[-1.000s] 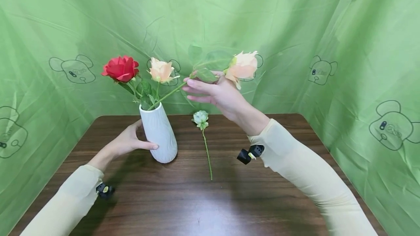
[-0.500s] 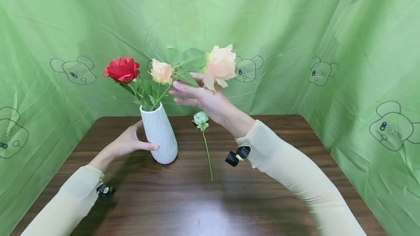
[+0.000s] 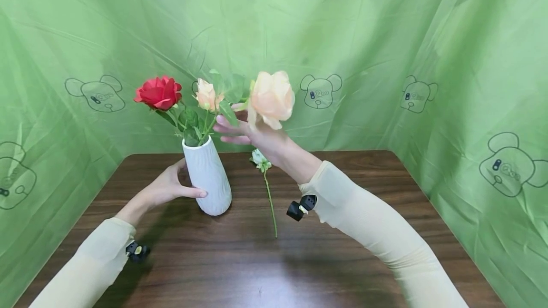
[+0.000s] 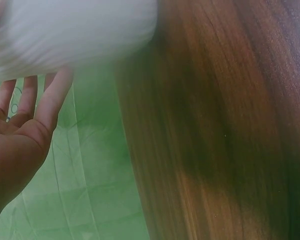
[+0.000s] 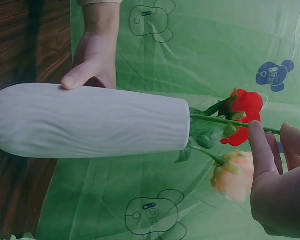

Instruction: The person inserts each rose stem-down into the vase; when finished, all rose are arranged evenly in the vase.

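Observation:
A white ribbed vase (image 3: pixel 210 179) stands on the table, gripped by my left hand (image 3: pixel 160 188), its thumb across the front. In the left wrist view, fingers of the left hand (image 4: pixel 25 135) lie along the vase's far side. A red rose (image 3: pixel 159 93) and a smaller peach rose (image 3: pixel 206 95) stand in the vase. My right hand (image 3: pixel 269 144) pinches the green stem of a large peach rose (image 3: pixel 271 98), right of the opening. In the right wrist view, that stem (image 5: pixel 217 120) runs from thumb and fingertips into the vase mouth; its lower end is hidden.
A pale green-white flower (image 3: pixel 261 160) lies on the brown wooden table (image 3: pixel 342 251), right of the vase, its stem toward the front. Green cloth (image 3: pixel 364 27) with bear drawings hangs around the table's back and sides.
My right hand has moved left and slightly down toward the vase. The large peach rose has come closer, more of its stem now inside the vase. The left hand and vase stay put.

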Available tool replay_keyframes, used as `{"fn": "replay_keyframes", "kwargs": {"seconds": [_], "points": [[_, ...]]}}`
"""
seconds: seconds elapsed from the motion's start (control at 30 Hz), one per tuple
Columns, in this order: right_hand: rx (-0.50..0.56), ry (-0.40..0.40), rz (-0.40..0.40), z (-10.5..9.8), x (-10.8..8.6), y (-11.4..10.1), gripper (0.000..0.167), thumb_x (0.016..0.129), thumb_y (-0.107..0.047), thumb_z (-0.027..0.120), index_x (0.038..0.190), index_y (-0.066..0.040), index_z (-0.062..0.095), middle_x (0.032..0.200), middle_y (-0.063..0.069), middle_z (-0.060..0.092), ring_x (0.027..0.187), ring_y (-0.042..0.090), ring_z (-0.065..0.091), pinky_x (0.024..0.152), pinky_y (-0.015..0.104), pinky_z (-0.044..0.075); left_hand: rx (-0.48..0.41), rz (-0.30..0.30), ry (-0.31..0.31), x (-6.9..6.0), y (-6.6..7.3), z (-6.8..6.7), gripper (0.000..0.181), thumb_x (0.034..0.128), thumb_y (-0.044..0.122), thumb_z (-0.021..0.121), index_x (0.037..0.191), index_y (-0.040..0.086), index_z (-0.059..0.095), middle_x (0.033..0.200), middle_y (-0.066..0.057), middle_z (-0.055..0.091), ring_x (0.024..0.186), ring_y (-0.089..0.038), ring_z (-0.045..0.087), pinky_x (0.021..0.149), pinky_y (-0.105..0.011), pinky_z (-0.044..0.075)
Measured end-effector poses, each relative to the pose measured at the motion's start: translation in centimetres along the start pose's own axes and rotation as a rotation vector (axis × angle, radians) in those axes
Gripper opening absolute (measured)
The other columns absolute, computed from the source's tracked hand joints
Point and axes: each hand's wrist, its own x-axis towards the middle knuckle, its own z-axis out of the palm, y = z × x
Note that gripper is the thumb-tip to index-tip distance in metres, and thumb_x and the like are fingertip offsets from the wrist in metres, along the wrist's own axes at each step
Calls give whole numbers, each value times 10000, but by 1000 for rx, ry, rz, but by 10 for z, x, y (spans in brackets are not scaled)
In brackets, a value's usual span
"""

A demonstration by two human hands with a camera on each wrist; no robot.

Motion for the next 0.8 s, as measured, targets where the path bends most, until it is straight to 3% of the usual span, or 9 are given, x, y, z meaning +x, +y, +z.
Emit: {"fn": "replay_keyframes", "kwargs": {"seconds": [0.07,0.13,0.27,0.47,0.7,0.8], "points": [[8,-5,3,-1,0,2,469,1011,-170,652,1392,-62,401,1281,139,639,1050,324,708,1103,498,391,2,-5,2,0,0,0,809,759,267,917,1396,70,458,1195,-106,636,1100,-325,591,829,-379,534],[47,-7,-11,-1,2,4,477,984,-110,682,1376,-80,412,1306,164,599,1064,341,700,1003,472,495,15,-3,3,0,0,1,820,764,280,914,1407,67,450,1196,-109,635,1094,-306,594,824,-365,533],[106,-1,-16,1,7,5,399,973,-79,690,1311,-60,478,1314,161,537,1071,366,692,883,429,566,26,-2,6,0,0,0,824,773,283,906,1417,61,441,1197,-114,635,1083,-277,600,815,-348,532],[126,5,11,11,15,6,395,961,-49,697,1297,38,507,1242,204,614,1085,402,678,877,415,569,27,-4,6,0,-2,-1,813,769,280,909,1405,62,452,1186,-113,639,1074,-269,606,817,-348,533],[104,22,49,17,22,8,376,942,-48,721,1255,53,539,1241,151,649,1011,302,724,858,382,576,5,3,3,1,-2,-2,798,763,256,912,1395,69,461,1182,-111,646,1067,-270,617,813,-354,541],[96,15,47,16,22,9,324,951,-24,700,1226,76,562,1245,222,656,1035,329,714,867,398,573,-2,2,-4,0,-3,-1,818,761,253,915,1410,70,452,1198,-107,646,1082,-269,615,825,-358,540]]}}
